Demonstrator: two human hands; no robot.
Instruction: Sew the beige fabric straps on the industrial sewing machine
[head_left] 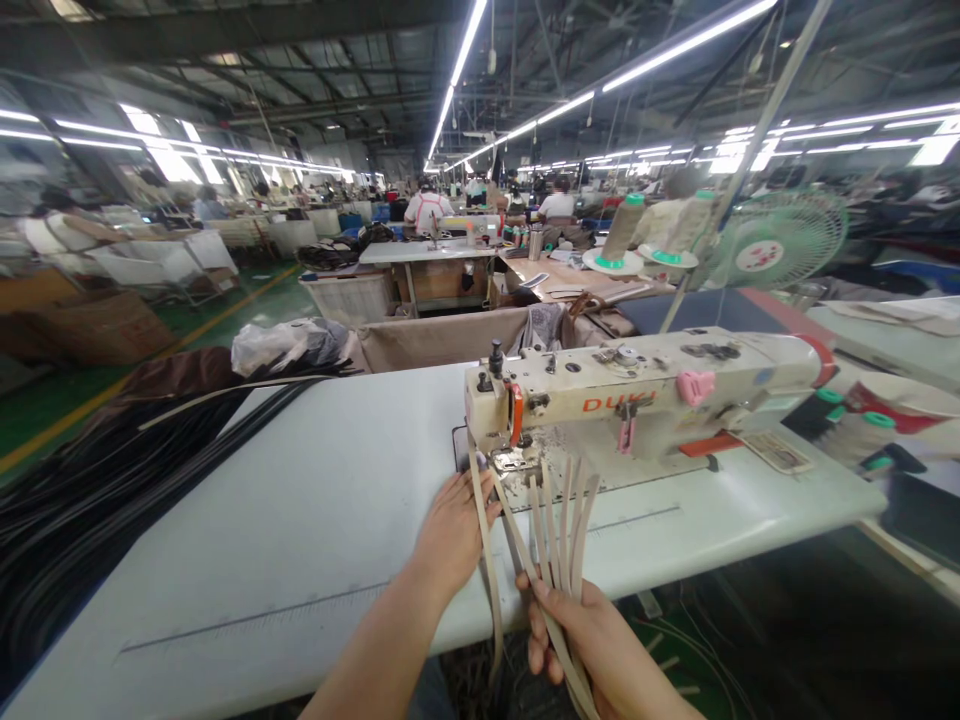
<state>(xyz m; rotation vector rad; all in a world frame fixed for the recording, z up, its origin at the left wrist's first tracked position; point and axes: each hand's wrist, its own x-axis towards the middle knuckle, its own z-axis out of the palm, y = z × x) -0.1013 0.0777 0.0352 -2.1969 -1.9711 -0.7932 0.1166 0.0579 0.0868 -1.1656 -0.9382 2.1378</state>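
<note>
A white sewing machine (645,385) stands on the pale table. Just in front of its needle area, my left hand (456,515) lies on the table, its fingers near the end of a beige strip (486,545) that hangs over the table's front edge. What its fingertips press on is too small to tell. My right hand (574,640) is closed around several beige strips (564,520) at the front edge. Their upper ends fan out toward the machine bed, and one strip runs from this hand up to my left fingertips.
Black strips (90,500) lie in a large heap along the table's left side. Behind the table is a beige cloth-lined bin (442,340). Thread cones (624,235) and a green fan (780,240) stand beyond the machine. Other people sit farther back.
</note>
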